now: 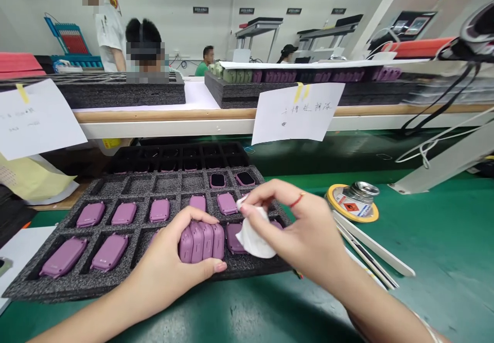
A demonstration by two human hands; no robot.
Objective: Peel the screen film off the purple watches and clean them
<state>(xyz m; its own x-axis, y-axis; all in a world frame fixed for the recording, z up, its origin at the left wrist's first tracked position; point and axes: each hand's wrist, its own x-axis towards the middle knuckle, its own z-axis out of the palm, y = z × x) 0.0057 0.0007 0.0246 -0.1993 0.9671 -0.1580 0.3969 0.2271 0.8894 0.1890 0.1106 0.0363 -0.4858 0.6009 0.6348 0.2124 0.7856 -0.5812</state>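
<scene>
My left hand (170, 260) is wrapped round a row of several purple watch cases (201, 242), held side by side above the front of the foam tray. Thumb and fingers press on the row's two ends. Pinched in my right hand (297, 224) is a crumpled white wipe (257, 235), just right of the row and apart from it. Under both hands lies the black foam tray (104, 184), with purple watch cases (109, 253) in many of its pockets. Two cases in the far row show dark screens (217, 180). Part of the tray's right side is hidden by my right hand.
On the green table (443, 240) at right stand a metal solvent can (353, 199) on a yellow-rimmed disc and several long thin sticks (372, 245). A shelf edge (173, 119) with hanging paper notes (299, 114) crosses behind the tray. Other people are in the background.
</scene>
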